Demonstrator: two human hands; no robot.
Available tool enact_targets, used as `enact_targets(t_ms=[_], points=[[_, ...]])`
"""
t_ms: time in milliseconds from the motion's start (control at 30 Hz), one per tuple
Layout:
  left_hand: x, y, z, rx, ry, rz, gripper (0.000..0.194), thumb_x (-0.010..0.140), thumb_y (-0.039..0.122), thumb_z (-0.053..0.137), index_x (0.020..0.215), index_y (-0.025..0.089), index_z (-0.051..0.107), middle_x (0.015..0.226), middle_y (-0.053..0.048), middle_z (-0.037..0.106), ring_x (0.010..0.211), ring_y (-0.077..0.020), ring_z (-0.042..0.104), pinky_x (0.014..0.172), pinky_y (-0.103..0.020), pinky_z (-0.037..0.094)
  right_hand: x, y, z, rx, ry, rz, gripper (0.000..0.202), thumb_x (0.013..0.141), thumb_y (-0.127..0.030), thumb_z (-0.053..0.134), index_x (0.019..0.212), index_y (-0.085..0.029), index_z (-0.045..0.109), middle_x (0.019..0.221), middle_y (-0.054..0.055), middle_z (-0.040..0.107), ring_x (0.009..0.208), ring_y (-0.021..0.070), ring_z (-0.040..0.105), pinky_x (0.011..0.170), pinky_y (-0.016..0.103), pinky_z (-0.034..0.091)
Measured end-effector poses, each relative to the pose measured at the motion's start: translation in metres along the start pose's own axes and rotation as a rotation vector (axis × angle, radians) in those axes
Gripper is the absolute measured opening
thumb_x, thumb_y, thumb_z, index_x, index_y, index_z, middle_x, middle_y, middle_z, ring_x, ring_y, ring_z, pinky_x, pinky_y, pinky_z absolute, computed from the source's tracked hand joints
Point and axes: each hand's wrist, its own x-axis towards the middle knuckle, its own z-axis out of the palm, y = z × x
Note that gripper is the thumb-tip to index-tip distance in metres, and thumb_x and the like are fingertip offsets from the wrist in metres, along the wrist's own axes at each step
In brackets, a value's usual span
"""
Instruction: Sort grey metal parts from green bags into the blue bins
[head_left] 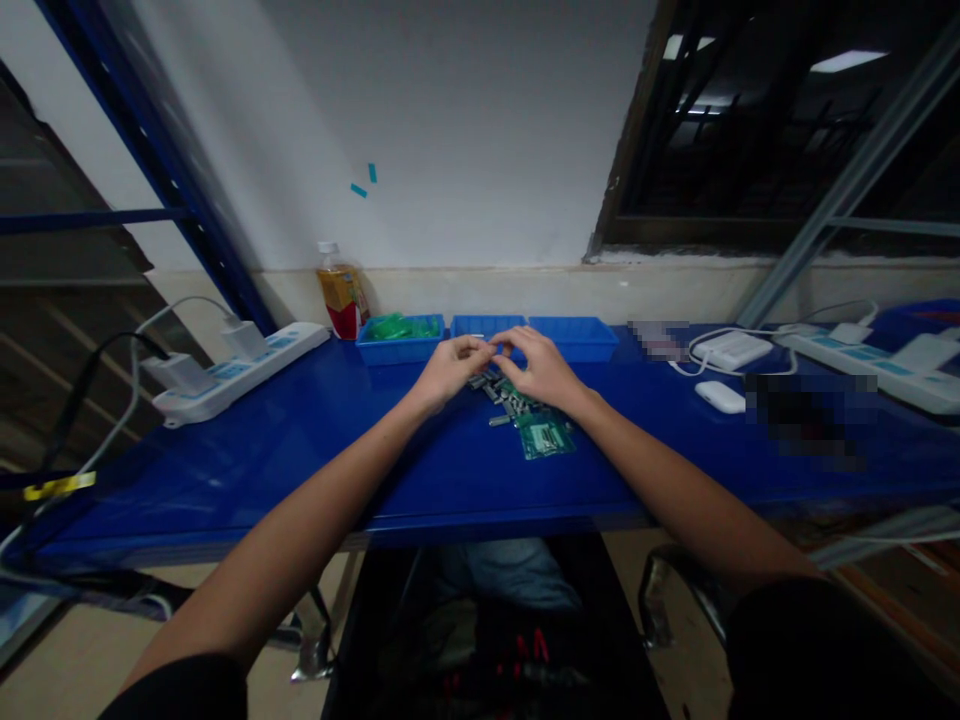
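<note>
My left hand point(452, 370) and my right hand point(541, 368) meet fingertip to fingertip above the blue table point(420, 480). Both have their fingers pinched together; what is between them is too small to make out. Below lies a pile of small silvery metal parts point(517, 402), partly hidden by my right hand. A green clear bag point(545, 437) with small parts inside lies in front of the pile. Just behind my hands, a blue middle tray point(480, 325) is partly covered by them.
A blue left tray point(401, 348) holds green bags, and a blue right tray point(577, 340) stands opposite. A bottle point(341, 295) is at the back. Power strips point(240, 375) flank the table; a white case point(720, 397) and a white cabled device point(731, 350) lie at right.
</note>
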Motion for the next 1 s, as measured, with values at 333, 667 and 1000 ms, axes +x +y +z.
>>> enact_targets(t_ms=[333, 667, 1000], points=[[0.0, -0.005, 0.0, 0.085, 0.009, -0.02, 0.035, 0.078, 0.046, 0.062, 0.09, 0.016, 0.05, 0.072, -0.001, 0.062, 0.063, -0.0104, 0.057, 0.061, -0.023, 0.043, 0.001, 0.003, -0.003, 0.007, -0.056, 0.121, 0.015, 0.089, -0.026, 0.045, 0.092, -0.02, 0.059, 0.088, 0.005, 0.062, 0.085, 0.0192, 0.055, 0.08, 0.031, 0.04], [-0.013, 0.0, 0.008, 1.047, -0.259, 0.199, 0.022, 0.081, 0.039, 0.057, 0.086, 0.02, 0.069, 0.086, -0.004, 0.07, 0.075, -0.0174, 0.062, 0.065, -0.027, 0.04, -0.01, 0.085, -0.022, -0.465, 0.083, 0.591, 0.026, 0.088, -0.032, 0.046, 0.087, -0.015, 0.066, 0.097, 0.013, 0.063, 0.099, 0.0278, 0.05, 0.084, 0.037, 0.036], [-0.015, 0.006, 0.012, 1.138, -0.264, 0.147, 0.022, 0.079, 0.034, 0.053, 0.078, 0.021, 0.071, 0.083, -0.004, 0.07, 0.075, -0.0194, 0.063, 0.066, -0.028, 0.039, -0.005, 0.092, -0.005, -0.454, 0.026, 0.707, 0.035, 0.088, -0.043, 0.045, 0.087, -0.019, 0.07, 0.1, 0.013, 0.063, 0.101, 0.0304, 0.048, 0.081, 0.042, 0.037]])
